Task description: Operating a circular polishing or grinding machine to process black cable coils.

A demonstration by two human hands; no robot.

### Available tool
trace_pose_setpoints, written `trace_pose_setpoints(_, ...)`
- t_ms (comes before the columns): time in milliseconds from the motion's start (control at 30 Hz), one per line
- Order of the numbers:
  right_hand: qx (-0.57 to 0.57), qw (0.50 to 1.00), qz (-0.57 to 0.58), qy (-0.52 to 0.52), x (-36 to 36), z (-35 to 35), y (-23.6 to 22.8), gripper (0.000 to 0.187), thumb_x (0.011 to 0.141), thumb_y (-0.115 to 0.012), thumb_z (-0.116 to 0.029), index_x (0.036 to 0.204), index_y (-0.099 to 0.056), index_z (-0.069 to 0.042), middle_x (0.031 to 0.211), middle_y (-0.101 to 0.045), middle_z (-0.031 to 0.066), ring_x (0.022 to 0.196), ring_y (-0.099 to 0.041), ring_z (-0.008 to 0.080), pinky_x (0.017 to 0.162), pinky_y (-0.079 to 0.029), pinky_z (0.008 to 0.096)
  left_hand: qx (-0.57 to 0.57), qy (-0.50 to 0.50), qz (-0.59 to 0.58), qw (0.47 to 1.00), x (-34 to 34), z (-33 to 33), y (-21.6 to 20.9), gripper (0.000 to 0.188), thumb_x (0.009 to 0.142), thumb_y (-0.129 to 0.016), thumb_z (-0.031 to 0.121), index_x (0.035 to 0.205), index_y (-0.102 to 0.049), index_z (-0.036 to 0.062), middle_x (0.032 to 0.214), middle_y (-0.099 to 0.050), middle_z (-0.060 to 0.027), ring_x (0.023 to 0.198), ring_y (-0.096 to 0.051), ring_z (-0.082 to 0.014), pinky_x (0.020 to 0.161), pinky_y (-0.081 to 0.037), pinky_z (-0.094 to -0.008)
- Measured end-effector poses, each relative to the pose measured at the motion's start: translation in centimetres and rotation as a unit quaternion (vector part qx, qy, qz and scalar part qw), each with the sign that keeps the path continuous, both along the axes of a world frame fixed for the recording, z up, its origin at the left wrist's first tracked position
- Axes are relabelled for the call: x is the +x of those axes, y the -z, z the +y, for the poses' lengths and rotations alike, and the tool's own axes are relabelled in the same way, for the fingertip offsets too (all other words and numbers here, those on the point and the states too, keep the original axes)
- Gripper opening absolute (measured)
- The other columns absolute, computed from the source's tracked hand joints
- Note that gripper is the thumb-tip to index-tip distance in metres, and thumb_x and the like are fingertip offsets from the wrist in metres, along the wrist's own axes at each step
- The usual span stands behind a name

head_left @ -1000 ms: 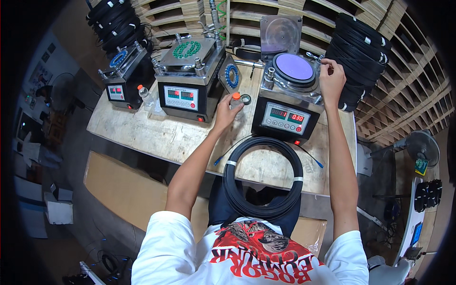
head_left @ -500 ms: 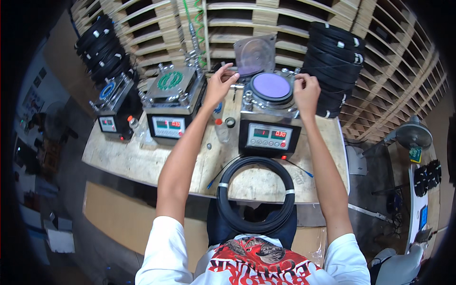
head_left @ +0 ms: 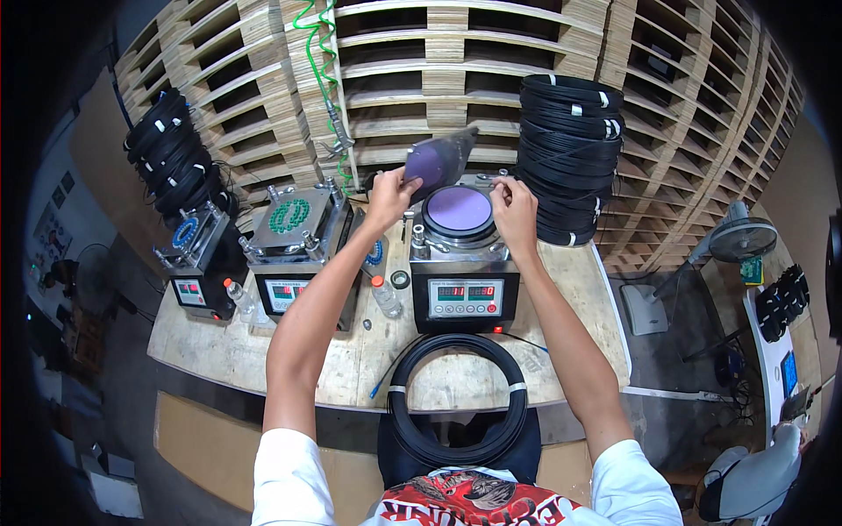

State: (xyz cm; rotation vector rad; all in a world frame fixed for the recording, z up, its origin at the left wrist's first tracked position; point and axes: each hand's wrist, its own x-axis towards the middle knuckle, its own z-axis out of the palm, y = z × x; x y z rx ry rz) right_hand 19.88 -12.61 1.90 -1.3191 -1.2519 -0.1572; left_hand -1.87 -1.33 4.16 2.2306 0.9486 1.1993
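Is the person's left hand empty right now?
No, the left hand grips the edge of a tilted plate with a purple area on it.

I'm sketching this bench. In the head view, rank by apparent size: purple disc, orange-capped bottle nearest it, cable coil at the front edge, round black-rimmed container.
1. Cable coil: clearly largest in view, though probably nearer the camera
2. Purple disc
3. Orange-capped bottle
4. Round black-rimmed container

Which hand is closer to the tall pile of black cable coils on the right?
Right: the right hand is just left of the pile. The left hand is farther left, past the round purple pad, holding a tilted plate.
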Motion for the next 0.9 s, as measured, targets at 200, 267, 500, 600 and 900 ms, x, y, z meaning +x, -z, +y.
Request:
trace_pose_setpoints(200, -0.188, 0.881, 0.353, -0.254, -3.4, -2.4, -6.8, 0.041, 0.099, -0.062, -0.041, 0.106, -0.062, -0.001, 0.071, -0.065, 0.0072, 0.059, -0.063, 0.014, 0.05, -0.053, 0.0276, 0.26, -0.034, 0.126, 0.957, -0.8, -5.3, -3.2, 0.054, 0.082, -0.065, -0.001, 0.133, -0.062, 0.0147, 0.114, -0.069, -0.0168, 0.093, -0.069, -0.0338, 0.081, -0.057, -0.0421)
trace_pose_setpoints(267, -0.148, 0.889, 0.366, -0.232, -3.2, -1.9, -6.7, 0.034, 0.097, -0.065, -0.034, 0.104, -0.059, -0.001, 0.075, -0.066, 0.0093, 0.06, -0.065, 0.0155, 0.05, -0.054, 0.028, 0.344, -0.048, 0.175, 0.921, 0.0, -6.2, -3.7, 0.061, 0.079, -0.065, -0.001, 0.136, -0.061, 0.0188, 0.122, -0.067, -0.0143, 0.1, -0.068, -0.0338, 0.084, -0.057, -0.0427)
trace_pose_setpoints(500, -0.11, 0.849, 0.367, -0.365, 2.4, -1.0, -5.1, 0.031, 0.097, -0.065, -0.017, 0.12, -0.058, 0.002, 0.099, -0.07, 0.0075, 0.08, -0.067, 0.0103, 0.069, -0.056, 0.0253, -0.031, 0.104, 0.088, 0.99, 0.4, -4.0, -4.4, 0.119, 0.063, -0.092, 0.042, 0.157, -0.028, 0.0052, 0.138, -0.054, -0.029, 0.129, -0.055, -0.036, 0.109, -0.042, -0.0404)
trace_pose_setpoints(600, -0.14, 0.855, 0.339, -0.366, 4.5, -0.6, -3.9, 0.031, 0.098, -0.065, -0.018, 0.12, -0.058, 0.002, 0.101, -0.07, 0.0075, 0.083, -0.068, 0.0106, 0.069, -0.057, 0.0258, -0.254, 0.112, 0.03, 0.96, -0.2, -4.1, -3.8, 0.104, 0.081, -0.084, 0.038, 0.157, -0.025, -0.0019, 0.134, -0.06, -0.0193, 0.117, -0.059, -0.0212, 0.099, -0.047, -0.0353)
trace_pose_setpoints(900, -0.226, 0.853, 0.321, -0.342, 4.5, 1.3, -1.7, 0.044, 0.1, -0.065, -0.019, 0.136, -0.055, 0.002, 0.108, -0.07, 0.0069, 0.091, -0.066, 0.0124, 0.078, -0.054, 0.0261, -0.436, 0.125, -0.297, 0.84, -0.5, -0.9, 1.3, 0.054, 0.093, -0.071, 0.007, 0.142, -0.051, -0.0008, 0.088, -0.068, 0.0, 0.059, -0.051, -0.0038, 0.049, -0.039, -0.0195)
